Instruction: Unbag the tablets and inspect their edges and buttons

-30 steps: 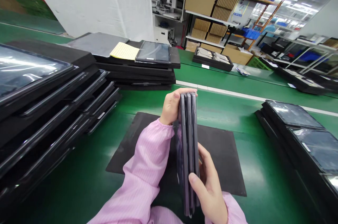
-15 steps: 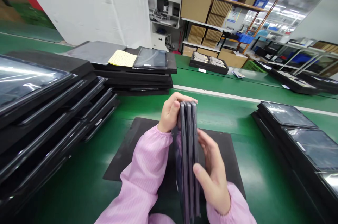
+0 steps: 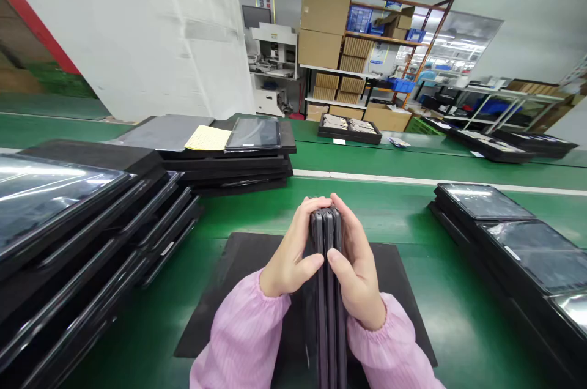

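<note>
Three dark grey tablets (image 3: 328, 315) stand on edge, pressed side by side, above a black mat (image 3: 238, 273). Wrapped round their far left side is my left hand (image 3: 293, 251), its thumb lying on the upper edge. My right hand (image 3: 355, 260) closes on the right side, with its thumb on the edges and its fingers meeting the left ones at the far end. The tablets' lower ends run out of view at the bottom. Both of my forearms wear pink sleeves (image 3: 250, 340).
At left rise stacked black trays (image 3: 82, 153) holding tablets. A further tray stack (image 3: 229, 169) bears a tablet (image 3: 254, 133) and yellow paper (image 3: 207, 138). More tablets (image 3: 536, 251) lie in trays at right. The green bench (image 3: 458, 328) extends beneath; shelving (image 3: 389, 37) stands behind.
My right hand has moved up along the tablets and now grips them near the far end beside my left hand. The left thumb has come down onto the edge. The camera view has tilted upward.
</note>
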Motion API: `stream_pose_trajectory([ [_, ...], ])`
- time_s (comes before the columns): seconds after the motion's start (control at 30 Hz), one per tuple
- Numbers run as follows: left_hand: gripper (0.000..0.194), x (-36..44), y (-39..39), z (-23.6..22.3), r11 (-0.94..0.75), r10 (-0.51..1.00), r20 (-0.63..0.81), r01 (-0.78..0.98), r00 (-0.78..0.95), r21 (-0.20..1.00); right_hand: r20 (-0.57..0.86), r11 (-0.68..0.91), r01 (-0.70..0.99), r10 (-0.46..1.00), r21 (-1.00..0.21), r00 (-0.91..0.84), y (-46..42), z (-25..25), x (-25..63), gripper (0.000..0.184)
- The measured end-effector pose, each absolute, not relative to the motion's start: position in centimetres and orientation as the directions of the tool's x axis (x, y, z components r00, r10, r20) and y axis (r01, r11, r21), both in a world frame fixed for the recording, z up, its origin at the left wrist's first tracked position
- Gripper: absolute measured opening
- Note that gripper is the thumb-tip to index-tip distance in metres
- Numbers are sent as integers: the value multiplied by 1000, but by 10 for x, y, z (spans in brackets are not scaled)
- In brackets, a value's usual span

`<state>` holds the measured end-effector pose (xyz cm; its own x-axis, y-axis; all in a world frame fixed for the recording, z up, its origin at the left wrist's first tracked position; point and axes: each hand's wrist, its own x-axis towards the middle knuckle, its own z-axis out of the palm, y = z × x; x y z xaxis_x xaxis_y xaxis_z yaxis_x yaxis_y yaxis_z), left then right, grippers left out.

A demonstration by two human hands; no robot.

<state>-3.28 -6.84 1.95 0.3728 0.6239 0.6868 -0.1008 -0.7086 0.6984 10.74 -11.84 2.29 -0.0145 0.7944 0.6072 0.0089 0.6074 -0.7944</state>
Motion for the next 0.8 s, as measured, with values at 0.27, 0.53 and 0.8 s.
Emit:
stream_pose_trajectory([
  [0.27,64,-31,-65,17,-673,638,670,-149,379,725,578,575,-69,805,-816,-135,-116,22,114,56],
  [0.53,55,-26,-69,16,-619,678,661,-236,321,749,587,560,-200,801,-804,-115,-115,20,114,52],
  [0.8,47,-25,-77,24,-617,730,638,-166,247,770,632,607,-204,769,-768,-94,-120,23,112,49],
])
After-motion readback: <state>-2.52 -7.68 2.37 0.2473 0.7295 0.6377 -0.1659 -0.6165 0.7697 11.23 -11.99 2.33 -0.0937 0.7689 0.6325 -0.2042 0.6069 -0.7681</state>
